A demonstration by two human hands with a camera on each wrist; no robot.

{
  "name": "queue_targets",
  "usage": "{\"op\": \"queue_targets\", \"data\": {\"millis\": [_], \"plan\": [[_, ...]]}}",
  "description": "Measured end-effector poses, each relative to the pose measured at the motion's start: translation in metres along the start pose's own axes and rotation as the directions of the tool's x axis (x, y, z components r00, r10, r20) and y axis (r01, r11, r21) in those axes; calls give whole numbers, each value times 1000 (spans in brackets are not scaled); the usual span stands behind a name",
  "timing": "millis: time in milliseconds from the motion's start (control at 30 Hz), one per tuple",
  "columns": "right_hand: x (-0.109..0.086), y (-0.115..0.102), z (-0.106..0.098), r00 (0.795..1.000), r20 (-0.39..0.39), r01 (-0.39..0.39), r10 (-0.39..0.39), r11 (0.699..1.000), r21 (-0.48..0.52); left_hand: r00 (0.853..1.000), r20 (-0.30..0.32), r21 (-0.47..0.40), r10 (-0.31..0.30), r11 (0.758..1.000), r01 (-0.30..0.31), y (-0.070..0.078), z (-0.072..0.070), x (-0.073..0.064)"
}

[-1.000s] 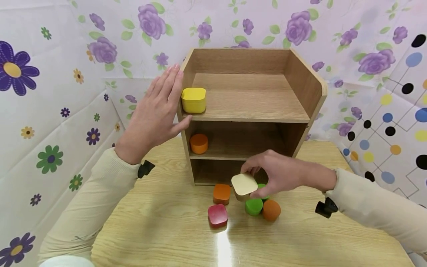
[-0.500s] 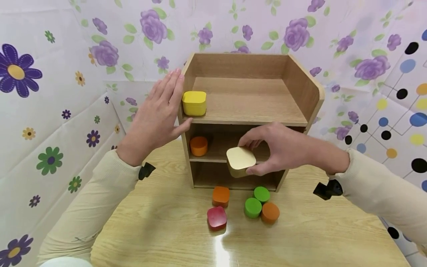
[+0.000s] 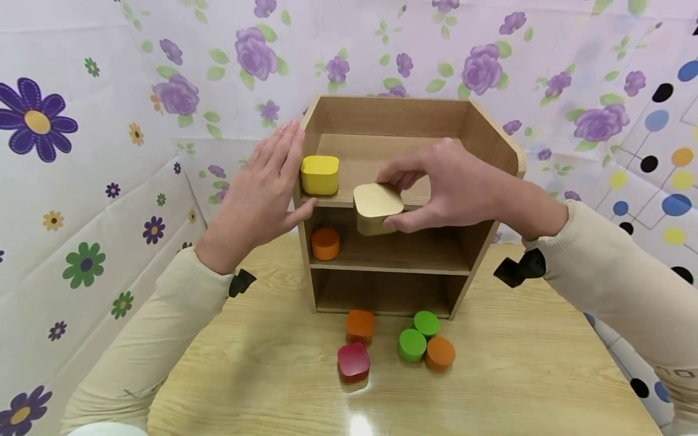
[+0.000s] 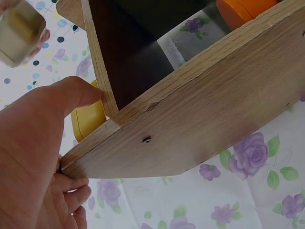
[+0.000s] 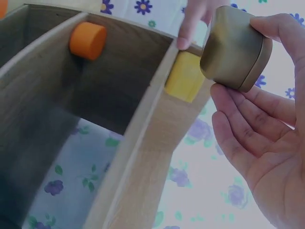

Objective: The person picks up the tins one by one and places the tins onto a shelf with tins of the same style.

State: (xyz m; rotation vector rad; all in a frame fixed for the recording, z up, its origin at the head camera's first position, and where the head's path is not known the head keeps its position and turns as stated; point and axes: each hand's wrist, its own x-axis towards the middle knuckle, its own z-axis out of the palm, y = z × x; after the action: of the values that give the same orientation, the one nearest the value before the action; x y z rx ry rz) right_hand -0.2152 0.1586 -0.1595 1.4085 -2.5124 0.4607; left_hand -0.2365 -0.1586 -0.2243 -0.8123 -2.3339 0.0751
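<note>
My right hand (image 3: 444,184) pinches a gold box (image 3: 378,206) with rounded corners and a pale lid, between thumb and fingertips. The box is held in front of the top board of a wooden shelf (image 3: 392,269), apart from it. My left hand (image 3: 259,194) lies against the shelf's left side, fingers straight, its thumb (image 4: 86,90) touching the front edge of the top board. A yellow box (image 3: 320,175) stands at the left end of that board, beside the left hand. On the middle level, also at the left, sits a round orange box (image 3: 325,244).
On the table (image 3: 262,339) before the shelf stand a square orange box (image 3: 360,326), a red box (image 3: 353,361), two round green boxes (image 3: 411,345) and a round orange-brown box (image 3: 439,353). Flowered cloth (image 3: 403,60) hangs behind and beside the shelf.
My right hand has raised the gold box from just above the boxes on the table to the top board's height, slightly leftward. My left hand stays on the shelf's side.
</note>
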Motion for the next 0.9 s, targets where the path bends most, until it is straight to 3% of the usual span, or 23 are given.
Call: {"op": "queue_targets", "data": {"millis": [400,633,900], "plan": [[24,19,-8,987,-63,-146,145,989,-1,1000,1,-18,-12,1000,12,-1,0,1],[35,38,6,962,-93,-247,257,962,113,1000,2,-14,-4,1000,4,-1,0,1],[45,48,29,950,-133,-261,282,953,150,1000,6,-23,-10,1000,10,-1,0,-1]]}}
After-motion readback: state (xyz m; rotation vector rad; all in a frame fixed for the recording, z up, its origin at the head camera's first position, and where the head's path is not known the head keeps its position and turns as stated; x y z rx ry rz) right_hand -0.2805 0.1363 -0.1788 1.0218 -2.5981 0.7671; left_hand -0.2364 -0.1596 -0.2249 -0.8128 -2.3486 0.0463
